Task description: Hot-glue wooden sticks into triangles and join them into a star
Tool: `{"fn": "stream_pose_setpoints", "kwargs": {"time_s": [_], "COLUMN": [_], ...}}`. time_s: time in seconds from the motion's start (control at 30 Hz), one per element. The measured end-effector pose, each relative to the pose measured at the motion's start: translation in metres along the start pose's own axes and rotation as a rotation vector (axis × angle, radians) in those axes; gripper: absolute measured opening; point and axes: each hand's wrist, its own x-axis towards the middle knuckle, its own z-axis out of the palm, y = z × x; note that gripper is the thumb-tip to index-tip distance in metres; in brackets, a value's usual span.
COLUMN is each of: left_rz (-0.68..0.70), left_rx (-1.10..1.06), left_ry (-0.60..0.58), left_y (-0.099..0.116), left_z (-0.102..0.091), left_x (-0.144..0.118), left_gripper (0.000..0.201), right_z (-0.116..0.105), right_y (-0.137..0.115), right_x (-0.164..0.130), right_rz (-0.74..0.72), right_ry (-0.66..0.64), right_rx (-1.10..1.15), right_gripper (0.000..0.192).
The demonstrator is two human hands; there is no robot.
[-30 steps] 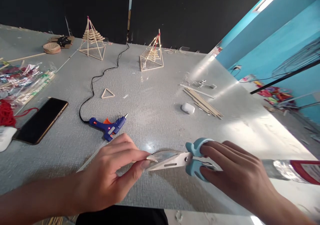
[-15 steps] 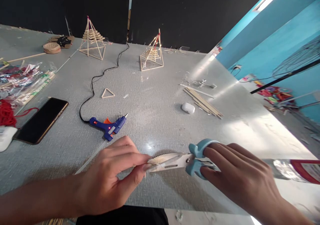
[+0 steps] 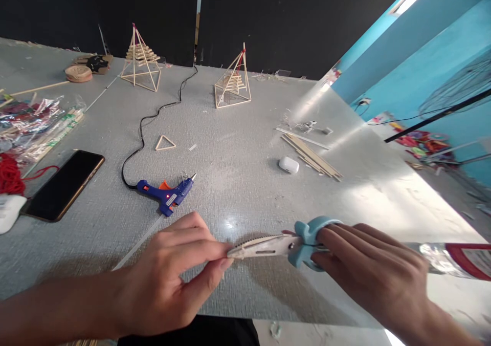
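My right hand (image 3: 372, 264) is wrapped round the light blue handles of a pair of scissors (image 3: 264, 246). The blades point left over the near edge of the table and lie almost closed, with a toothed edge showing on top. At their tip, the thumb and forefinger of my left hand (image 3: 184, 274) are pinched together. Whatever sits between those fingers is small and hidden by the fingertips and the blades. Just beyond my left hand lies a blue glue gun (image 3: 166, 195), its small red light lit and its nozzle pointing right.
Two stick pyramids (image 3: 140, 62) (image 3: 232, 82) stand at the back. A small stick triangle (image 3: 165, 143), a white case (image 3: 289, 165) and flat wooden sticks (image 3: 312, 156) lie mid-table. Leftward are a phone (image 3: 65, 185), red yarn (image 3: 11, 174) and plastic packets (image 3: 34, 126). A bottle (image 3: 452, 259) lies right.
The scissor blades have come closer together. My right hand and the scissor handles have shifted slightly to the right, while my left hand stays pinched at the blade tips.
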Motion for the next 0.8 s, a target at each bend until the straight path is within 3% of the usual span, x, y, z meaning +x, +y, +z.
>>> {"fn": "stream_pose_setpoints", "kwargs": {"time_s": [0.1,0.2,0.33,0.6,0.8], "left_rz": [-0.062,-0.169,-0.259,-0.105,-0.024], "left_rx": [-0.068,-0.168,-0.224,-0.159,-0.064], "left_ry": [0.006,0.013,-0.008,0.044,0.033], "left_y": [0.001,0.002,0.003,0.001,0.0], "left_z": [-0.001,-0.003,-0.005,-0.003,-0.004], "left_x": [0.001,0.002,0.003,0.002,0.002], "left_gripper": [0.021,0.022,0.021,0.021,0.021], "right_z": [0.003,0.004,0.001,-0.005,-0.006], "right_y": [0.002,0.004,0.007,0.003,0.001], "right_x": [0.002,0.01,0.016,0.008,0.004], "right_rz": [0.078,0.163,0.123,-0.009,0.012], "right_ry": [0.021,-0.048,-0.132,-0.057,-0.047], "right_rx": [0.052,0.172,0.347,0.235,0.226], "right_gripper": [0.013,0.006,0.008,0.016,0.016]}}
